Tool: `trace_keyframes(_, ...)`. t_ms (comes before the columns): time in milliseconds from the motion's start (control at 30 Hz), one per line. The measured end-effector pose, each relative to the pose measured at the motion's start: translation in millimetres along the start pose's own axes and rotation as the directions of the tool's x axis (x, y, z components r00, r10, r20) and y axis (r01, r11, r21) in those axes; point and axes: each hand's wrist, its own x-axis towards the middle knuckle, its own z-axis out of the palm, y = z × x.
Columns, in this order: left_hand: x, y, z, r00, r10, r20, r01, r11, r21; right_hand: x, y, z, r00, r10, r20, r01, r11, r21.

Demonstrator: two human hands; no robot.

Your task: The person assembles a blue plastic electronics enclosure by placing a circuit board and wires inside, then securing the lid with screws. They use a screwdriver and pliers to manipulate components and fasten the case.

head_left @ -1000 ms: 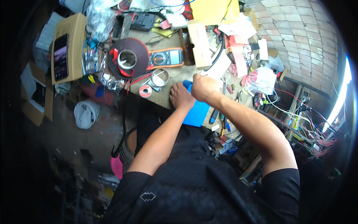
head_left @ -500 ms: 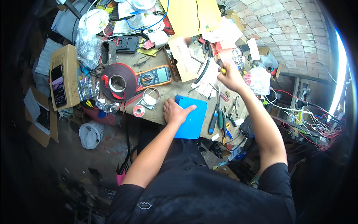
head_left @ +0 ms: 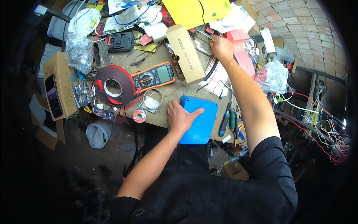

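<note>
A blue plastic box (head_left: 201, 125) with screw holes at its corners lies at the table's front edge. My left hand (head_left: 181, 117) holds it by its left side, the thumb stretched across the top and the fingers along the edge. Farther off, my right hand (head_left: 222, 48) is closed round a screwdriver (head_left: 205, 35), whose thin shaft points up and left; most of its yellow handle is hidden in the fist. Beside that hand stands a long cardboard box (head_left: 185, 54). Under the right forearm lie red-and-white label sheets (head_left: 216, 83) and a black curved strip (head_left: 212, 70).
Left of the blue box are a multimeter (head_left: 153, 77), a large tape roll (head_left: 113, 89) and a solder spool (head_left: 139, 116). A utility knife (head_left: 225, 121) and green-handled screwdriver (head_left: 232, 119) lie to its right. A phone (head_left: 54, 96) leans on a carton; wires (head_left: 332, 138) tangle far right.
My right hand has moved away from me and slightly left with the screwdriver, toward the back of the table. My left hand stays on the blue box. The whole view has shifted a little.
</note>
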Motion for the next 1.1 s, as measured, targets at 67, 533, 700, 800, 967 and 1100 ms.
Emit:
trace_keyframes(67,0.9,2.4,-1.6,1.0,-0.01,0.014,0.01,1.0,-0.006,1.5,-0.8,-0.8,1.0,-0.001,-0.004,0.001,1.0,0.006)
trace_keyframes(533,1.6,-1.1,4.6,1.0,0.028,-0.004,-0.028,1.0,0.011,-120.0,41.1,-45.4,0.986,0.051,0.161,-0.154,0.671,0.726)
trace_keyframes(700,4.4,-35.6,7.9,0.994,0.109,0.023,-0.104,0.98,-0.168,-257.1,32.6,-47.8,0.827,0.182,0.533,-0.562,0.295,0.772)
trace_keyframes(800,-9.6,-53.4,-12.1,0.99,0.137,0.04,-0.128,0.976,-0.175,-324.5,20.9,-65.8,0.777,0.189,0.6,-0.62,0.067,0.782)
trace_keyframes(967,-56.7,-88.1,-39.7,0.966,-0.056,0.252,0.132,0.947,-0.294,-436.1,-0.3,-66.7,0.666,0.126,0.735,-0.745,0.055,0.665)
trace_keyframes(1100,-83.3,-92.4,-38.5,0.913,-0.131,0.386,0.291,0.873,-0.392,-456.1,-13.5,-57.2,0.643,0.151,0.75,-0.761,0.017,0.649)
